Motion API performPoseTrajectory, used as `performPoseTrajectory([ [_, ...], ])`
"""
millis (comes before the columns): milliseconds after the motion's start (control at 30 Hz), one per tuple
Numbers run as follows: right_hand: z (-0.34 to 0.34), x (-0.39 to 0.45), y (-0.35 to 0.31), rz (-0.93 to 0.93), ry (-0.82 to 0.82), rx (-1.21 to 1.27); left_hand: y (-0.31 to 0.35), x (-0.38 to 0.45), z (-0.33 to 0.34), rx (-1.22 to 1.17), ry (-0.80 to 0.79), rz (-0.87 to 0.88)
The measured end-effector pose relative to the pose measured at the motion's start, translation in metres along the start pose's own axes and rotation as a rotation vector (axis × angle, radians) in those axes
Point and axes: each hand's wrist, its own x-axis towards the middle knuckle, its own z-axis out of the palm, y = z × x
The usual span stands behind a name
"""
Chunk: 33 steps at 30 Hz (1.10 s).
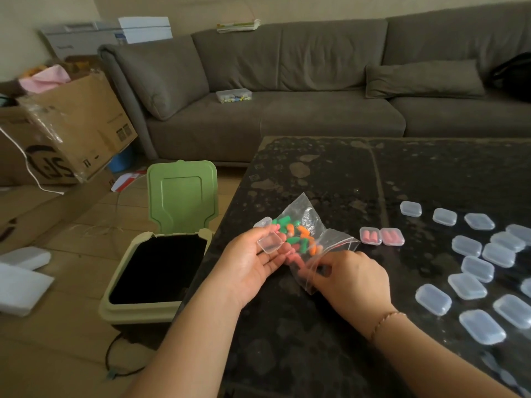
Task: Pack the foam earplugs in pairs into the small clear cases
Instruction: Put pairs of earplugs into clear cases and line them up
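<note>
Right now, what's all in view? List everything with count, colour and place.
open case: one, clear, held in left hand
bag of earplugs: one, clear, green, orange and pink plugs inside, between the hands
filled cases: two, pink plugs inside, on table right of bag
empty cases: about fifteen, clear, table right side
table: one, dark
bin: one, green lid open, floor left of table
sofa: one, grey-brown, behind table
cardboard box: one, brown, far left
left hand: holds case
right hand: pinches bag
</note>
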Motion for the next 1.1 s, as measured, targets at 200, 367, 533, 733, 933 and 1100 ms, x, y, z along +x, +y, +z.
performPoseTrajectory([
  [200, -0.014, -0.001, 0.004, -0.023, -0.017, -0.051, 0.004, -0.006, 0.0, 0.033, -0.008, 0.008],
  [367, -0.066, -0.019, 0.02, -0.111, 0.029, -0.37, 0.006, -0.016, 0.005, 0.087, -0.145, 0.027],
  [533, -0.083, -0.015, 0.034, -0.388, 0.297, -0.111, -0.004, -0.025, 0.013, 0.191, -0.313, 0.009],
  [733, -0.067, -0.005, 0.026, -0.677, 0.398, -0.089, -0.015, -0.028, 0.018, 0.24, -0.444, -0.085],
  [933, -0.057, -0.003, 0.02, -0.752, 0.289, -0.164, -0.016, -0.031, 0.017, 0.255, -0.555, -0.118],
  [1100, -0.051, -0.004, 0.016, -0.723, 0.27, -0.14, -0.018, -0.03, 0.017, 0.279, -0.529, -0.118],
])
